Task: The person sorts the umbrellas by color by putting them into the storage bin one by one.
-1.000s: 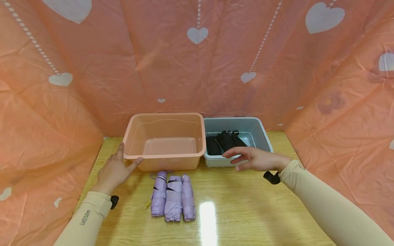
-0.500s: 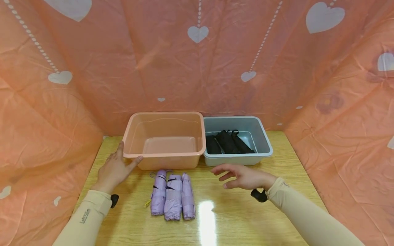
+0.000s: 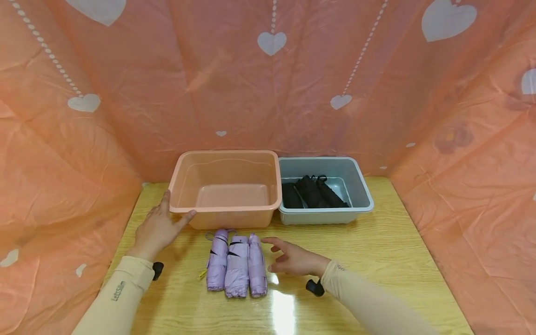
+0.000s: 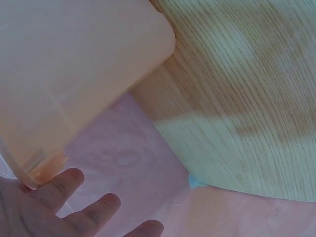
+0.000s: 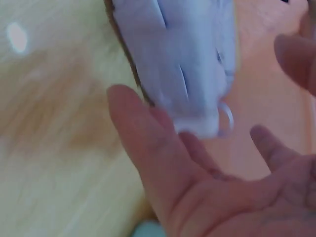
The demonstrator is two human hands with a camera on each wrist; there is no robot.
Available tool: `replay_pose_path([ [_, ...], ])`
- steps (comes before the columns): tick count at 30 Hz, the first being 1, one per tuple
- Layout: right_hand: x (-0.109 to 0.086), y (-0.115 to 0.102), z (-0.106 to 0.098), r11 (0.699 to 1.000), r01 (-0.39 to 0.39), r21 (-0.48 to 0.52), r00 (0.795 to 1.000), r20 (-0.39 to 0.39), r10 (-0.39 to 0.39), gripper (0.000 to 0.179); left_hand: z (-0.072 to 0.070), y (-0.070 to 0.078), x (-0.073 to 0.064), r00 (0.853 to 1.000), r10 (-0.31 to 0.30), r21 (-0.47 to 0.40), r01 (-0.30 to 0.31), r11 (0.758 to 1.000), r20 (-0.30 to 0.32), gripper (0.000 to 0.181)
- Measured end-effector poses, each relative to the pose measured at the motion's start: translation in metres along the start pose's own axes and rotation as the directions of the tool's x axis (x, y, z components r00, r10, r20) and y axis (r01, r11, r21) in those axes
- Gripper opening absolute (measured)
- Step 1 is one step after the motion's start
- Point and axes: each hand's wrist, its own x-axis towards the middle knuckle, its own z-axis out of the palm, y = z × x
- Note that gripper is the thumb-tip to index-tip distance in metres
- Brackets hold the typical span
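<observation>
Three folded lilac umbrellas lie side by side on the table: a left one (image 3: 217, 263), a middle one (image 3: 237, 270) and a right one (image 3: 257, 267). My right hand (image 3: 296, 258) is just right of them, fingers spread and holding nothing; in the right wrist view its thumb and fingers stand apart near a lilac umbrella (image 5: 182, 64). With straight fingers, my left hand (image 3: 157, 231) rests on the front left corner of the peach tub (image 3: 228, 218). In the left wrist view, its fingers (image 4: 94, 212) lie along the tub's rim.
Beside the peach tub, a grey-blue tub (image 3: 326, 217) contains several black folded umbrellas (image 3: 311, 191). Both tubs stand at the back of the wooden table (image 3: 377, 260), against a pink curtain (image 3: 234, 93) with white hearts. A small yellow tag (image 3: 203, 274) lies left of the lilac umbrellas.
My right hand has moved from in front of the grey-blue tub, left and toward me, to beside the right lilac umbrella. My left hand has stayed on the peach tub.
</observation>
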Motion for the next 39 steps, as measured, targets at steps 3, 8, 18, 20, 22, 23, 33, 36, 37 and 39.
replay_pose_path([
  [3, 0.013, -0.001, 0.014, 0.998, -0.005, -0.059, 1.0, -0.022, 0.004, 0.076, -0.001, 0.001, 0.0, 1.0, -0.001, 0.003, 0.001, 1.0, 0.002, 0.116],
  [8, 0.029, -0.003, 0.03, 0.98, -0.025, -0.2, 0.998, -0.065, 0.012, 0.076, -0.002, 0.003, -0.002, 1.0, -0.007, 0.002, 0.007, 1.0, 0.009, 0.116],
  [18, 0.046, -0.008, 0.052, 0.874, -0.079, -0.479, 0.978, -0.209, -0.026, 0.07, -0.003, 0.003, -0.002, 1.0, -0.012, -0.001, 0.012, 1.0, 0.003, 0.116],
  [20, 0.049, -0.008, 0.054, 0.87, -0.102, -0.483, 0.974, -0.228, -0.013, 0.068, -0.003, 0.003, -0.002, 1.0, -0.013, -0.003, 0.013, 1.0, 0.003, 0.116],
  [22, 0.05, -0.008, 0.055, 0.869, -0.117, -0.48, 0.972, -0.236, 0.0, 0.067, -0.003, 0.002, -0.002, 1.0, -0.013, -0.003, 0.013, 1.0, 0.007, 0.116],
  [23, 0.05, -0.008, 0.055, 0.871, -0.122, -0.477, 0.971, -0.238, 0.006, 0.067, -0.003, 0.002, -0.002, 1.0, -0.014, -0.002, 0.014, 1.0, 0.01, 0.116],
  [33, 0.043, -0.002, 0.047, 0.909, -0.079, -0.409, 0.968, -0.249, -0.028, 0.049, -0.002, 0.005, -0.002, 1.0, -0.012, -0.015, 0.012, 1.0, 0.01, 0.116],
  [36, 0.043, 0.0, 0.044, 0.914, -0.06, -0.402, 0.967, -0.249, -0.046, 0.046, -0.002, 0.005, -0.002, 1.0, -0.009, -0.017, 0.009, 1.0, 0.003, 0.115],
  [37, 0.043, 0.001, 0.044, 0.914, -0.052, -0.401, 0.967, -0.248, -0.054, 0.045, -0.003, 0.005, -0.003, 1.0, -0.009, -0.018, 0.009, 1.0, 0.003, 0.115],
  [39, 0.043, 0.003, 0.043, 0.918, -0.036, -0.395, 0.967, -0.244, -0.067, 0.045, -0.003, 0.005, -0.003, 1.0, -0.01, -0.016, 0.01, 1.0, 0.003, 0.115],
])
